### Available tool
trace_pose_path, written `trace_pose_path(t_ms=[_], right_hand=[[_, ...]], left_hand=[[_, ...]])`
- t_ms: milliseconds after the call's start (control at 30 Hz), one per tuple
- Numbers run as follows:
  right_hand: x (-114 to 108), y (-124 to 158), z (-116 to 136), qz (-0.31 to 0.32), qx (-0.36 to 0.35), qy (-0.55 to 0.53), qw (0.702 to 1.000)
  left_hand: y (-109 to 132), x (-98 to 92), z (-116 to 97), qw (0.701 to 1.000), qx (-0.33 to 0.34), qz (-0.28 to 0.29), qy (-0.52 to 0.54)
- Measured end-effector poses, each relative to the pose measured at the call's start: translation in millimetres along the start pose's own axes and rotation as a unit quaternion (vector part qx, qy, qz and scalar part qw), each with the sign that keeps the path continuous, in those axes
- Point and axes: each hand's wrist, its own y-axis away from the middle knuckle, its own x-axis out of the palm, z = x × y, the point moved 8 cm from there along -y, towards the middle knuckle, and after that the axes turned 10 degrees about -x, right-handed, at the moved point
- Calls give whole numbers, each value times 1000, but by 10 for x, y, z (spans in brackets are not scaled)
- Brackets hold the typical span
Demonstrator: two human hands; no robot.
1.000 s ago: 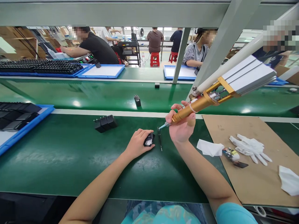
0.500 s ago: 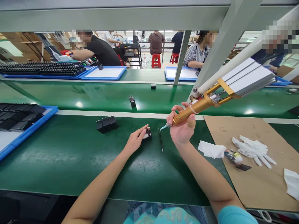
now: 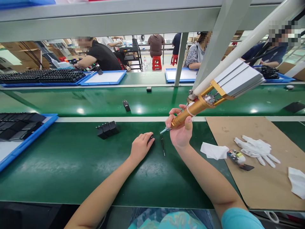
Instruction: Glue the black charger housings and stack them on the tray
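My left hand (image 3: 141,147) is closed around a small black adapter housing (image 3: 151,138) on the green bench, covering most of it. My right hand (image 3: 180,135) grips the gold barrel of a glue dispenser (image 3: 188,113), which hangs from a white pole. Its pale blue nozzle (image 3: 165,130) points left and down, apart from the housing. Below the nozzle, between my hands, lie thin dark tweezers (image 3: 162,145). A row of several black adapters (image 3: 107,129) stands left of my left hand.
A blue-rimmed tray (image 3: 51,122) of black adapters lies at left. Cardboard (image 3: 240,127) at right carries white gloves (image 3: 258,149) and a circuit board (image 3: 236,156); a white cloth (image 3: 214,150) overlaps its edge. Single adapters (image 3: 126,106) lie on the belt beyond. A slanted post (image 3: 214,41) stands ahead.
My left fingers have curled over the housing, hiding its light interior. My right hand keeps hold of the glue dispenser. Adapters on the far belt have slid slightly left, and the view has shifted a little.
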Motion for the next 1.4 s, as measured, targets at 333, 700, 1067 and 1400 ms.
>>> trace_pose_path(t_ms=[333,700,1067,1400], right_hand=[[-24,-15,-6,-4,-2,7,1000],[-100,-58,-14,-19,-10,23,1000],[-90,-48,-6,-13,-8,22,1000],[-110,-58,-21,-15,-6,36,999]], left_hand=[[-59,175,250,967,-139,84,196],[-70,82,432,574,-285,159,751],[-130,-118,600,635,-221,101,733],[-168,-347,695,879,-178,30,441]])
